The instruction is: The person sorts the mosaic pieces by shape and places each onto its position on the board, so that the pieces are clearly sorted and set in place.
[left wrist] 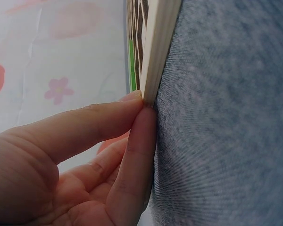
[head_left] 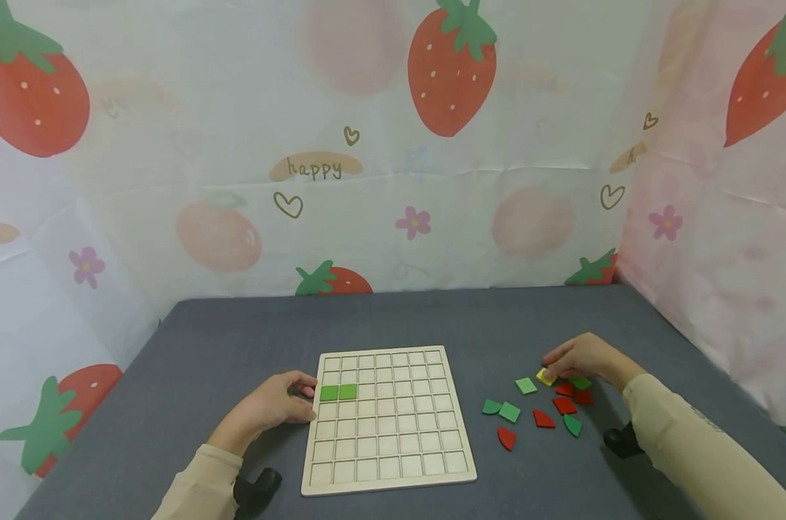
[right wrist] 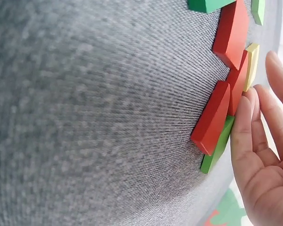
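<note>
My left hand point(head_left: 272, 406) is at the left edge of a pale wooden grid board point(head_left: 383, 480). In the left wrist view its fingertips point(left wrist: 137, 96) touch the board's edge point(left wrist: 158, 52). Two green squares point(head_left: 338, 392) sit side by side in the grid's left columns. Over at the right, my right hand point(head_left: 588, 357) reaches down to a yellow tile point(head_left: 546, 377). The right wrist view shows straight fingers touching the end of the yellow tile point(right wrist: 251, 66), with another digit apart from it. Red tiles point(right wrist: 212, 117) and a green tile point(right wrist: 218, 146) lie beside these fingers.
Left of the right hand's pile lie light green squares point(head_left: 509, 412), a green quarter-round piece point(head_left: 491, 407) and red quarter-round pieces point(head_left: 506, 438). All rest on a dark grey cloth-covered table point(head_left: 250, 325). Strawberry-printed curtains point(head_left: 393, 238) stand behind and at both sides.
</note>
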`<action>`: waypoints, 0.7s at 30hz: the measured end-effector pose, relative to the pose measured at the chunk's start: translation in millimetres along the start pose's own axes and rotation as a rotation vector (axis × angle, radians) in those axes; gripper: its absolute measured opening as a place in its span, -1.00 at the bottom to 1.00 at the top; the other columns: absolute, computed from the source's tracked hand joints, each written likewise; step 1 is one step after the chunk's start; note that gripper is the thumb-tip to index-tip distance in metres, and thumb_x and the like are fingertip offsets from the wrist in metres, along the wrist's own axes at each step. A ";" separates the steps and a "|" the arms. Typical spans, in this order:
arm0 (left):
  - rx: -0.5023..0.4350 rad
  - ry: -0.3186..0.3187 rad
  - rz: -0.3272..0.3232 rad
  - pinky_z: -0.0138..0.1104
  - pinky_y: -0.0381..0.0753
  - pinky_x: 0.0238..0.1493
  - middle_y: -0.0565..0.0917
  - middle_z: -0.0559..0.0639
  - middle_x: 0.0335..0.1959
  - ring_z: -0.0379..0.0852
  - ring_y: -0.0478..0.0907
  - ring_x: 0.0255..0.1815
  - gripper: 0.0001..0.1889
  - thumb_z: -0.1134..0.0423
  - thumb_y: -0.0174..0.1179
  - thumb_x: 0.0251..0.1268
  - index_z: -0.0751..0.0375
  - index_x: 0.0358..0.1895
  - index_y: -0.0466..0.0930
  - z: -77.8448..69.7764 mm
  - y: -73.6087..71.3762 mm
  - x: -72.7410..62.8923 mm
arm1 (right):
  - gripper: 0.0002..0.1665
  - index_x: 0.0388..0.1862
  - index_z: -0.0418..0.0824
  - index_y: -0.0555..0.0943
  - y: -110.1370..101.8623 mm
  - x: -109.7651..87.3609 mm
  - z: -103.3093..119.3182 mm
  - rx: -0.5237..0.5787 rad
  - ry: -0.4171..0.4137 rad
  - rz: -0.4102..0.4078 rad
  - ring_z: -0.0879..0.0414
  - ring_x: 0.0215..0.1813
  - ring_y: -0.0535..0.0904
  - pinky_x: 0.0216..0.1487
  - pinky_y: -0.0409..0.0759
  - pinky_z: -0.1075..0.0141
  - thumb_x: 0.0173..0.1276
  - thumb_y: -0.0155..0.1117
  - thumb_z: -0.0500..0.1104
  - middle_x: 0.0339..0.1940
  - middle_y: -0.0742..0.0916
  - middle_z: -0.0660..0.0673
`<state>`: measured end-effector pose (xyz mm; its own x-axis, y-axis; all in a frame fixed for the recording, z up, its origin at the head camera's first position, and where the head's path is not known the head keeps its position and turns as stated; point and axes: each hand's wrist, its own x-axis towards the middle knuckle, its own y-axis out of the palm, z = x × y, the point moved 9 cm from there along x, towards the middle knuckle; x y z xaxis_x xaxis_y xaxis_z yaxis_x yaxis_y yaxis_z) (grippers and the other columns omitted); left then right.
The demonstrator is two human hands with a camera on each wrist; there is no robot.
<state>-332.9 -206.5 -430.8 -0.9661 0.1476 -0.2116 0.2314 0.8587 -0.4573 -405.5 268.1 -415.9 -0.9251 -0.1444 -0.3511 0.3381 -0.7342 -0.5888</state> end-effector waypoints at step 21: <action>0.004 -0.010 -0.006 -0.23 0.66 -0.16 0.49 0.20 -0.07 -0.08 0.57 -0.18 -0.38 0.56 0.35 0.05 0.52 0.26 0.40 2.6 0.2 0.8 | -0.69 -0.25 -0.37 0.76 0.5 -2.0 8.6 -0.168 -0.021 -0.061 0.21 -0.39 0.64 -0.21 0.67 0.27 0.04 0.60 -0.24 -0.30 0.79 -0.14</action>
<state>-333.3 -207.5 -433.3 -0.9664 0.1371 -0.2174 0.2256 0.8576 -0.4622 -405.0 262.3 -409.2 -0.9476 -0.1186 -0.2968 0.3040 -0.6213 -0.7222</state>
